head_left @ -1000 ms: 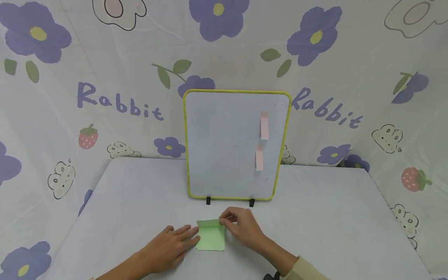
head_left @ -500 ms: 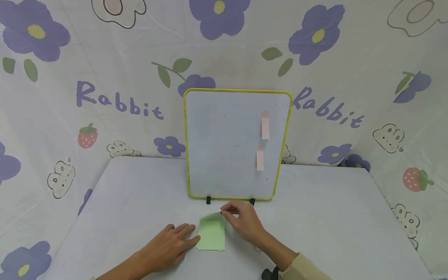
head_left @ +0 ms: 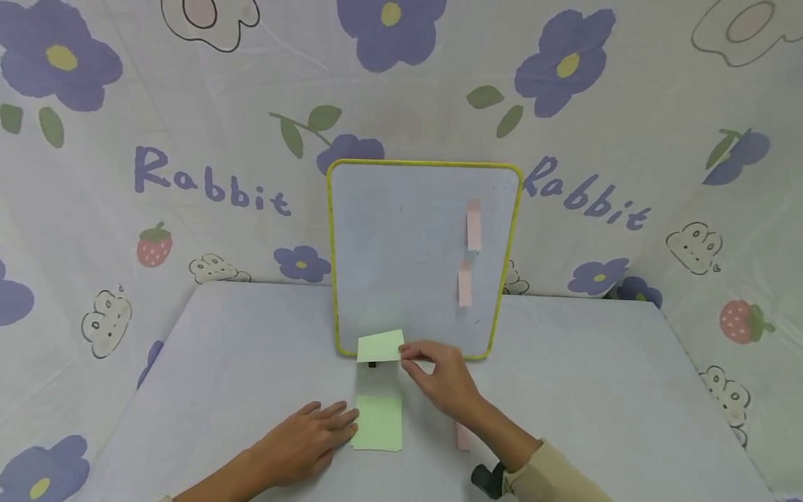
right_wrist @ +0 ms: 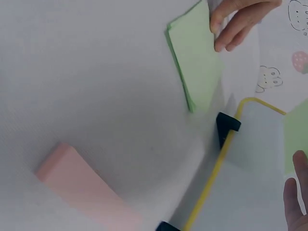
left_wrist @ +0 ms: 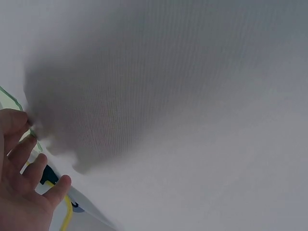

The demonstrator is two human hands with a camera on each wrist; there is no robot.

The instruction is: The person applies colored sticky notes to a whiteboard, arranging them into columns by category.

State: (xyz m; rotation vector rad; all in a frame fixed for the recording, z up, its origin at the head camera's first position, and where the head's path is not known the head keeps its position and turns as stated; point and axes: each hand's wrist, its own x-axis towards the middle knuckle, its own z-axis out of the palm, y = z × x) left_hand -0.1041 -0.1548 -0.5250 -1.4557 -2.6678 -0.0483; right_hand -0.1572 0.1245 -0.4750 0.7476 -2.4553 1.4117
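My right hand [head_left: 444,380] pinches the right edge of a single pale green sticky note [head_left: 380,346] between thumb and fingers. It holds the note in the air, overlapping the whiteboard's bottom left edge in the head view. Below it, a green sticky note pad [head_left: 378,424] lies flat on the white table. The fingertips of my left hand [head_left: 304,443] rest at the pad's left edge. In the right wrist view the pad [right_wrist: 195,57] shows slightly splayed sheets, with left-hand fingers [right_wrist: 240,21] against its side. The lifted note [right_wrist: 296,137] appears at the right there.
A yellow-framed whiteboard [head_left: 401,265] stands upright behind the hands on black feet [right_wrist: 227,126]. Two narrow pink notes [head_left: 473,226] hang on its right side. A narrow pink sticky note pad [head_left: 463,438] lies beside the right forearm, close to a black object [head_left: 486,480] at the sleeve.
The top green note has peeled up from the pad and come free. My right hand has moved up and forward with it; the left hand stays by the pad.
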